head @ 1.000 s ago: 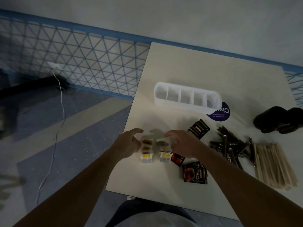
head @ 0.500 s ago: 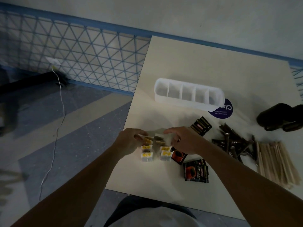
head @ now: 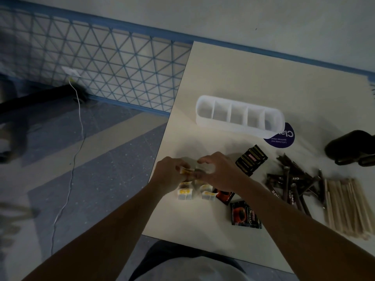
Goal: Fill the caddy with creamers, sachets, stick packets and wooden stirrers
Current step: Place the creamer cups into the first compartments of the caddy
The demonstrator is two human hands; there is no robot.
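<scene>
A white caddy (head: pixel 239 126) with several compartments, all holding nothing, stands on the table's far side. Small white creamer cups with yellow lids (head: pixel 185 194) sit in a cluster near the table's left edge. My left hand (head: pixel 169 175) pinches one creamer at the cluster's far end. My right hand (head: pixel 219 173) curls over the creamers beside it, fingers touching them. Black sachets (head: pixel 245 216) lie to the right, another black pack (head: pixel 251 159) farther back. Dark stick packets (head: pixel 292 185) and wooden stirrers (head: pixel 343 205) lie in piles at the right.
A purple round sticker (head: pixel 283 138) lies under the caddy's right end. A black object (head: pixel 349 148) sits at the far right. The table's left edge (head: pixel 162 142) drops to the floor, where a white cable (head: pixel 71 171) runs.
Both hands have closed in over the creamer cluster. The left hand's fingers now pinch a creamer and the right hand's fingers have curled down onto the cups.
</scene>
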